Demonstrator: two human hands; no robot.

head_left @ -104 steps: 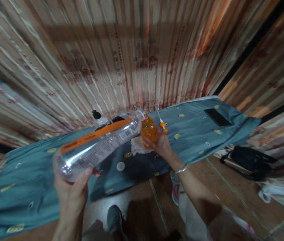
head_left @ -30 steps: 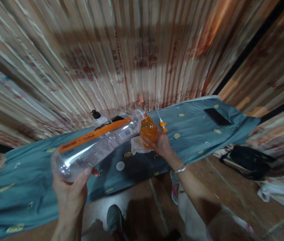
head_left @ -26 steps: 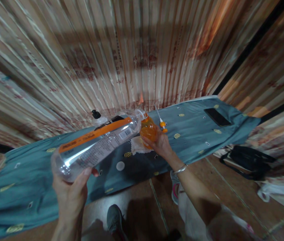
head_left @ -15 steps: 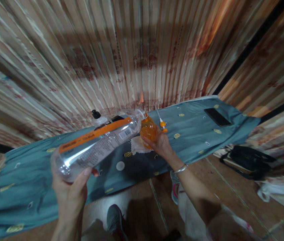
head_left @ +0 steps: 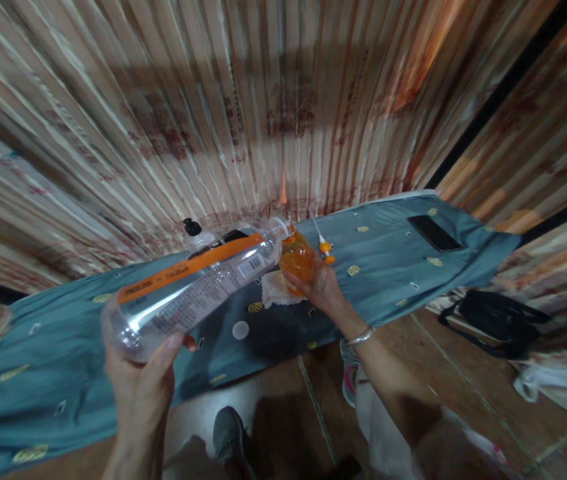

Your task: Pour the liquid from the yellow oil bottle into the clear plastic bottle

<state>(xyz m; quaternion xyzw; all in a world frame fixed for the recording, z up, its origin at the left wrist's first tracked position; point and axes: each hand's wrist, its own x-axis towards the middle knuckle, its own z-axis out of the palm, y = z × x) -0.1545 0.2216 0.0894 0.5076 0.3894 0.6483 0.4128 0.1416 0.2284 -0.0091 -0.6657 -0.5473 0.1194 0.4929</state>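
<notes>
Single head-worn view, looking forward and steeply down from standing height at the long table draped in teal patterned cloth (head_left: 388, 267), set against the striped curtain wall (head_left: 263, 100). Close range; wide-angle distortion; no second view.

The left hand (head_left: 139, 380) rises from the lower left of the frame, forearm near upright, palm cupped upward, thumb tip pressed inward at the top; the right hand (head_left: 319, 285) sits just right of centre, fingers curled in a grip, wrist bent; its forearm slants down toward the lower right, a thin bangle at the wrist.
</notes>
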